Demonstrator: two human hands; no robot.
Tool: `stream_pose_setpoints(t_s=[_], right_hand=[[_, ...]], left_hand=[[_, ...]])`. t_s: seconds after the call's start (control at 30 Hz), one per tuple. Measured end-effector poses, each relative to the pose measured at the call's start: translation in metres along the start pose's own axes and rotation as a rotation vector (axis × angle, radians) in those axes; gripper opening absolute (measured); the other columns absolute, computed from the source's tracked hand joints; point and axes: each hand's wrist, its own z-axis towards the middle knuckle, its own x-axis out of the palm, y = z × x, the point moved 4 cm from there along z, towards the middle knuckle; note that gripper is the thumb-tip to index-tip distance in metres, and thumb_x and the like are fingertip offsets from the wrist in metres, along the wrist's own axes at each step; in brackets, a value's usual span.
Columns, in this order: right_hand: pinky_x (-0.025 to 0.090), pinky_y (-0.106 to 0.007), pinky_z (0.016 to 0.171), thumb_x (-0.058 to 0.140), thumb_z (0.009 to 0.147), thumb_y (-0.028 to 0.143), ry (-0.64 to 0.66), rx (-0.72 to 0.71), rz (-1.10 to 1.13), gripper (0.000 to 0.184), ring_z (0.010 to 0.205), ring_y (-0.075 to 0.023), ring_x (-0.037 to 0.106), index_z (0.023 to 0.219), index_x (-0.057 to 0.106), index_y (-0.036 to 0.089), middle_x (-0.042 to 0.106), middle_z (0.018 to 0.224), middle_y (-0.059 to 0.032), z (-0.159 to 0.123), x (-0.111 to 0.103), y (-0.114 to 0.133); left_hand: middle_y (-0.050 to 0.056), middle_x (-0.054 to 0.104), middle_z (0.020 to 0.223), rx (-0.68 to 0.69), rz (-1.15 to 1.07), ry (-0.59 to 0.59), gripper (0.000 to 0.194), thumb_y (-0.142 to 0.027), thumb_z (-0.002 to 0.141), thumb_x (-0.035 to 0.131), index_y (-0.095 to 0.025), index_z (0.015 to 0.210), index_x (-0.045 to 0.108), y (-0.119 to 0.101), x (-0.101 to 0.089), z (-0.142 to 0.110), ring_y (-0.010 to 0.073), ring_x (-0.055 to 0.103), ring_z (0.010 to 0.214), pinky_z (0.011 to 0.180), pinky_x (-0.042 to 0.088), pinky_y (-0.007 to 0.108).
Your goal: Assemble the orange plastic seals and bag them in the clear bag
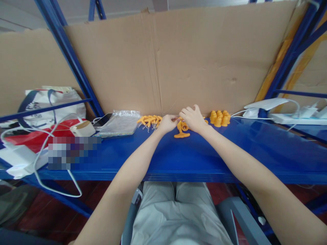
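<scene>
My left hand is closed, its fingertips pinched together at the back of the blue shelf. My right hand curves in from the other side, one finger raised and the others bent toward my left fingertips. A bit of orange shows between the hands, but what each one grips is hidden. Just below them lies an orange T-handled plastic piece beside a round orange part with a hole. Left of my left hand is a pile of orange-handled corkscrews with metal spirals. Several orange bell-shaped plastic pieces stand grouped to the right.
A cardboard panel closes off the back of the blue shelf. Clear plastic bags, a phone, a white charger and looping cables lie left. A power strip sits far right, between blue posts.
</scene>
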Motion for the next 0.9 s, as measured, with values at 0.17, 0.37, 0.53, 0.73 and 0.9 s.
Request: stream_pose_setpoints(t_s=[0.17, 0.37, 0.53, 0.73, 0.9], right_hand=[[0.026, -0.049, 0.102, 0.038, 0.098, 0.012, -0.038, -0.032, -0.017, 0.029, 0.101, -0.028, 0.052, 0.109, 0.064, 0.018, 0.068, 0.103, -0.0129, 0.001, 0.004, 0.0], [0.027, -0.048, 0.101, 0.042, 0.099, 0.015, -0.06, -0.049, -0.005, 0.025, 0.099, -0.0269, 0.054, 0.11, 0.064, 0.016, 0.07, 0.101, -0.0126, 0.0, 0.011, -0.006], [0.026, -0.05, 0.101, 0.042, 0.098, 0.014, -0.055, -0.112, 0.042, 0.028, 0.106, -0.0275, 0.053, 0.117, 0.063, 0.017, 0.07, 0.111, -0.013, -0.003, 0.015, -0.011], [0.029, -0.048, 0.099, 0.041, 0.095, 0.01, -0.045, -0.054, 0.008, 0.027, 0.102, -0.0278, 0.052, 0.108, 0.064, 0.018, 0.068, 0.103, -0.0122, -0.002, 0.005, -0.009], [0.03, -0.048, 0.098, 0.035, 0.094, 0.009, -0.078, 0.057, -0.028, 0.031, 0.102, -0.0282, 0.051, 0.107, 0.061, 0.018, 0.065, 0.104, -0.0136, -0.005, 0.003, -0.026]], left_hand=[[0.002, 0.073, 0.07, -0.096, -0.163, 0.016, 0.031, -0.038, 0.082, 0.066, -0.011, 0.085, 0.079, 0.006, -0.001, 0.003, 0.0155, 0.061, 0.063, 0.059, 0.045, 0.024], [0.004, 0.076, 0.078, -0.132, -0.181, -0.014, 0.025, -0.032, 0.081, 0.066, -0.011, 0.085, 0.08, 0.004, -0.003, 0.001, 0.016, 0.062, 0.067, 0.062, 0.045, 0.025], [0.003, 0.075, 0.072, -0.133, -0.148, -0.023, 0.022, -0.031, 0.081, 0.066, -0.013, 0.079, 0.079, 0.003, -0.006, -0.001, 0.0161, 0.062, 0.065, 0.061, 0.044, 0.025], [0.002, 0.074, 0.072, -0.095, -0.111, -0.029, 0.023, -0.032, 0.082, 0.065, -0.013, 0.078, 0.078, -0.001, -0.002, 0.0, 0.0174, 0.065, 0.069, 0.062, 0.046, 0.025], [0.004, 0.076, 0.076, -0.132, -0.095, -0.034, 0.021, -0.029, 0.085, 0.063, -0.013, 0.08, 0.077, 0.006, -0.005, -0.001, 0.0179, 0.066, 0.069, 0.065, 0.048, 0.026]])
